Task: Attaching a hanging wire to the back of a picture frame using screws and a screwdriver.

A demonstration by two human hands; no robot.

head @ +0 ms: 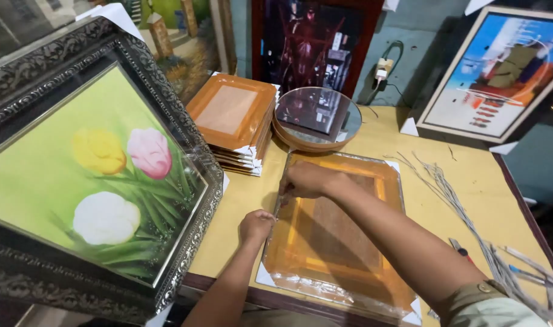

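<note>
Right hand (304, 180): closed narrow on the left edge of the wrapped frame (340, 233), fingers curled as if pinching the plastic or a thin tool; which, I cannot tell.
Left hand (256, 226): fist-like, pressed on the same edge, at 7 o'clock from the right hand; it looks to be steadying the frame, and whether it holds anything I cannot tell.
Wrapped frame: orange-brown, lying flat in clear plastic with white corner guards, at the table's near edge, under both hands.
Table (240, 200): yellow top; it bears the frame and all below.
Round mirror (317, 117): at 12 o'clock from the right hand, resting flat on a round wooden base.
Stack of frames (233, 120): at 11 o'clock, orange, wrapped, piled level, probably to keep the corners safe.
Bundle of strips (464, 218): at 3 o'clock, thin pale strands fanned loose across the table.
Tulip painting (101, 175): at 9 o'clock, in an ornate dark frame, tilted off the table's left side.
Abstract painting (500, 72): at 2 o'clock, leaning against the wall.
Containers: none in view.
</note>
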